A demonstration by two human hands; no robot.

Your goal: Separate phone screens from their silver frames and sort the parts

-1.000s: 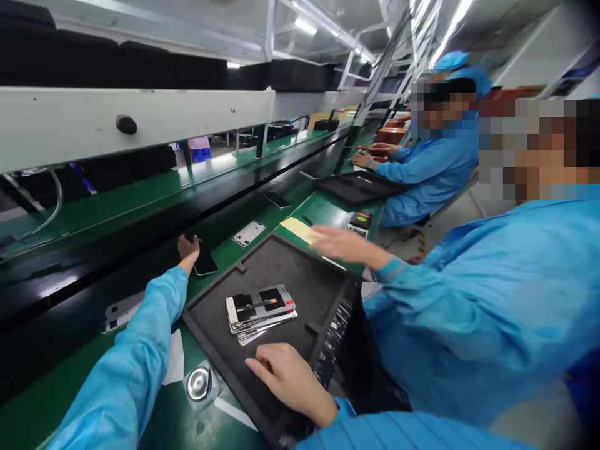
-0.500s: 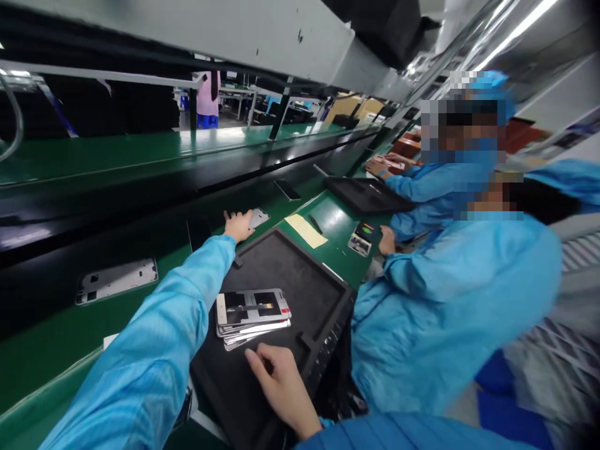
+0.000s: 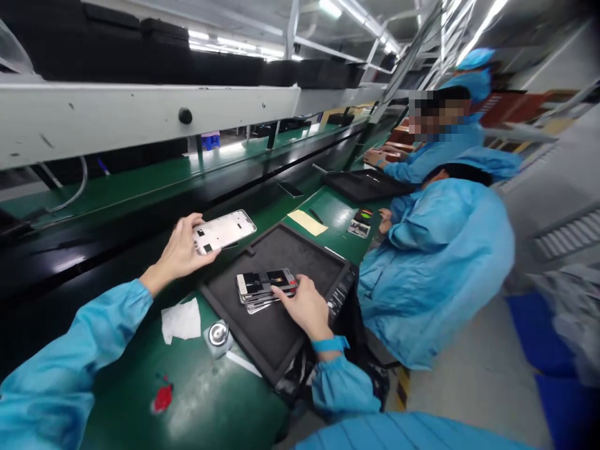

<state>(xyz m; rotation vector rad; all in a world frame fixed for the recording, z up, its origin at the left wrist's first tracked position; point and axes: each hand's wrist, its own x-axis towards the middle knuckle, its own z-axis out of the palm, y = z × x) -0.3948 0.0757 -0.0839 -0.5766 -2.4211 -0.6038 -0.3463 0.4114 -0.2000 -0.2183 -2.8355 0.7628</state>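
Observation:
My left hand (image 3: 184,249) grips a silver-white phone frame (image 3: 224,230) by its near end, thumb below and fingers above, tilted over the workbench's far side. Small cutouts show in its flat face. My right hand (image 3: 307,305) is closed on the right end of the top phone screen assembly (image 3: 262,282), its thumb across the top face. That assembly, dark with white ends and a red tab, lies on a small stack of similar pieces (image 3: 255,306). The stack rests in a black foam tray (image 3: 319,253). A blue band (image 3: 330,344) circles my right wrist.
On the green bench (image 3: 201,406) lie a white cloth (image 3: 181,320), a round metal-topped item (image 3: 218,335) and a red object (image 3: 162,398). Yellow paper (image 3: 307,222) lies past the tray. A co-worker in blue (image 3: 435,269) sits at the right. A white beam (image 3: 140,122) crosses above.
My left hand has come back toward me, lifting a phone frame off the bench. My right hand has moved onto the stack's right end. The camera view has shifted.

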